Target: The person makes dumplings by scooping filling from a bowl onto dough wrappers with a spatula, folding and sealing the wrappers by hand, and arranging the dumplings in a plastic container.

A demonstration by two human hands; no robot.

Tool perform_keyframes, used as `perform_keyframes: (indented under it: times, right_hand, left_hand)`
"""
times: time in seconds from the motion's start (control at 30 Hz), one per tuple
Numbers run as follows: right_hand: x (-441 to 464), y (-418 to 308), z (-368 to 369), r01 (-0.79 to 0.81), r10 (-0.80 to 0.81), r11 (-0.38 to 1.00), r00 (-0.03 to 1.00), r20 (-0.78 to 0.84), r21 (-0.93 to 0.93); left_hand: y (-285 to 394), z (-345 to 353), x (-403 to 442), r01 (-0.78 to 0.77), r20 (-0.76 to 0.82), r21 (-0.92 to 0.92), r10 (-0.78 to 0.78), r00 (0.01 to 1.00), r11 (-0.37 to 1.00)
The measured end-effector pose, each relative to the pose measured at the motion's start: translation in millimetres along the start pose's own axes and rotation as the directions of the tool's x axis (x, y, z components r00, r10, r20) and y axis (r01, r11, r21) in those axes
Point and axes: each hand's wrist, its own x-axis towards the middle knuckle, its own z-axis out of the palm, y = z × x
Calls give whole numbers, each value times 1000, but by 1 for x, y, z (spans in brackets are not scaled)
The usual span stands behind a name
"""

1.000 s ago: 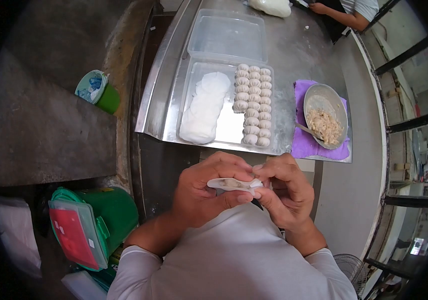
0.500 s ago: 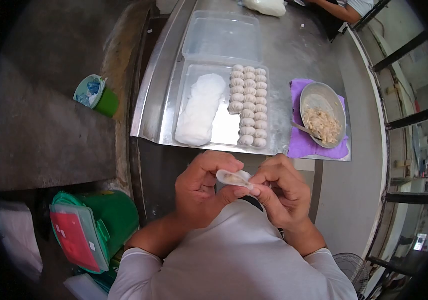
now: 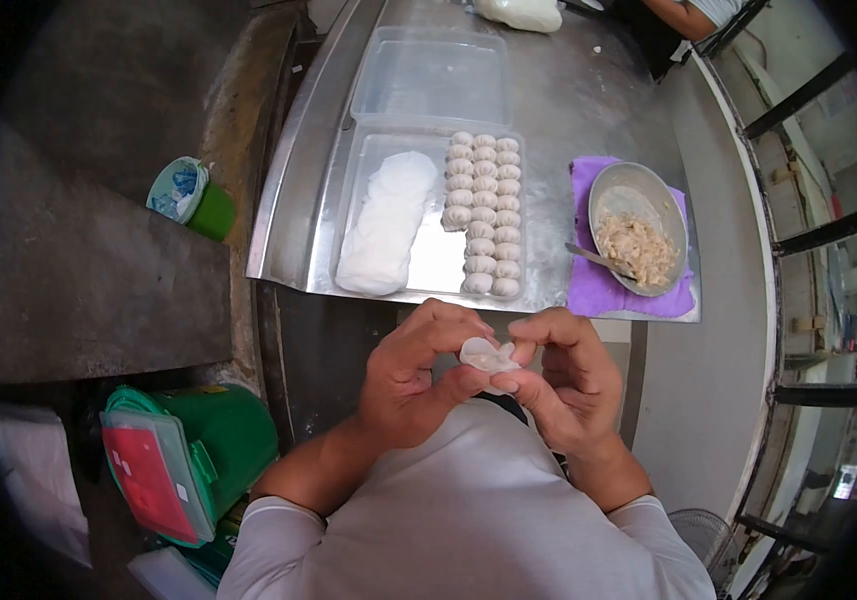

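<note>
Between my hands, just in front of my chest, is a dumpling [image 3: 487,357] with a thin white wrapper gathered in part around pale filling. My left hand [image 3: 423,372] grips its left side between thumb and fingers. On the other side, my right hand [image 3: 571,378] pinches the wrapper's edge with thumb and forefinger. Beyond them, a clear plastic tray [image 3: 349,215] holds a stack of white wrappers [image 3: 387,225] on the left and rows of pleated dumplings [image 3: 484,185] on the right. A bowl of pale filling [image 3: 639,245] with a spoon [image 3: 599,260] stands right of the tray.
The bowl rests on a purple cloth [image 3: 589,295] on the steel table [image 3: 549,130]. A clear lid [image 3: 432,75] lies behind the tray, near a white bag [image 3: 521,12]. Another person's arm [image 3: 684,18] shows at the far right. Green bins [image 3: 214,210] stand on the left.
The wrapper's right side has been folded inward, so the dumpling looks rounder and more gathered. My right fingers have shifted along its edge. The view has moved slightly.
</note>
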Motion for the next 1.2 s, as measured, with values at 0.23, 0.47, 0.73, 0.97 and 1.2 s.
perform_keyframes:
  times: [0.23, 0.47, 0.73, 0.97, 1.2]
  right_hand:
    - [3, 0, -33, 19, -14, 998, 997, 79, -60]
    - [0, 12, -60, -42, 56, 984, 996, -75, 176]
    - [14, 22, -109, 87, -81, 996, 981, 178, -27]
    - [21, 28, -117, -49, 57, 998, 982, 180, -49]
    - [36, 45, -102, 204, -178, 975, 954, 240, -88]
  left_hand:
    - [-15, 31, 9, -135, -89, -37, 132, 987, 990]
    - [-17, 50, 26, -112, 49, 53, 109, 993, 992]
    - [-33, 92, 37, -128, -183, 172, 159, 970, 977]
    - [-36, 83, 44, -91, -72, 367, 126, 989, 926]
    - [-31, 47, 59, 467, 235, -561, -409, 882, 684]
